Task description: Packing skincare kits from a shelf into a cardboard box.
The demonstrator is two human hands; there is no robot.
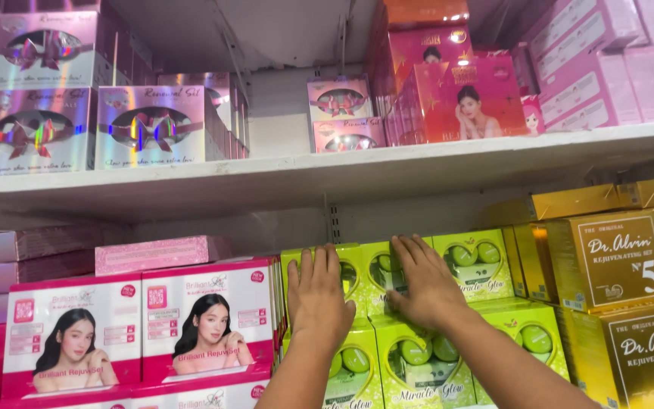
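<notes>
Both hands press flat against a stack of lime-green boxes (486, 269) with heart-shaped windows on the lower shelf. My left hand (318, 294) lies with fingers together on the upper left green box. My right hand (423, 282) rests palm down on the box beside it, fingers pointing up and left. Neither hand grips anything. More green boxes (418, 363) of the same kind stand in the row below the hands.
Pink-and-white boxes (206, 318) with a portrait stand to the left, gold boxes (615, 261) to the right. A white shelf board (327, 178) runs above, carrying silver holographic boxes (153, 125), red-orange boxes (463, 98) and pink boxes (592, 68).
</notes>
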